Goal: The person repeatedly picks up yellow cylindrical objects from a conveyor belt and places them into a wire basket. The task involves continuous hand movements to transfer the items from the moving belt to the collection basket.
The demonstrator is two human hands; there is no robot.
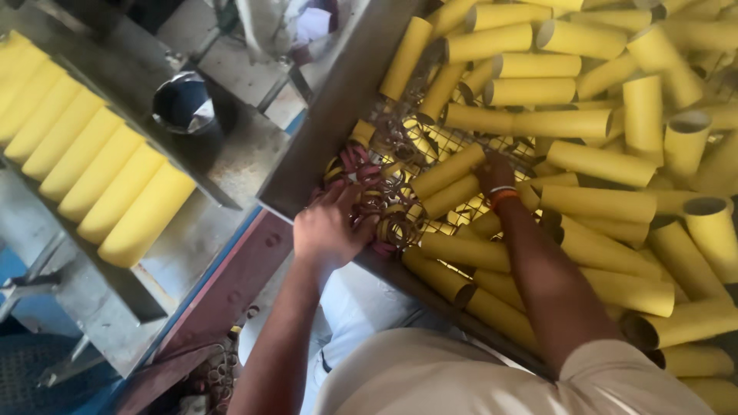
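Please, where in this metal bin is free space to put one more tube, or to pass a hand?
Bare wire mesh floor shows only behind the right hand, between the grey metal bin wall and the heap of yellow cardboard tubes. The corner under the left hand is crowded with small red and yellow rings. Elsewhere tubes lie piled.

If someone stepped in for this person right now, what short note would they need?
Left hand: fingers down in the heap of small rings, red and yellow, on the wire mesh at the tray's near corner; grip hidden.
Right hand: reaching among the yellow tubes, fingers tucked between them; whether it holds one cannot be seen.
Tubes lie jumbled over most of the tray. A neat row of yellow tubes sits on the rack to the left, beside a dark cup.
Done: the row on the rack. Left: the rings and loose tubes in the tray.
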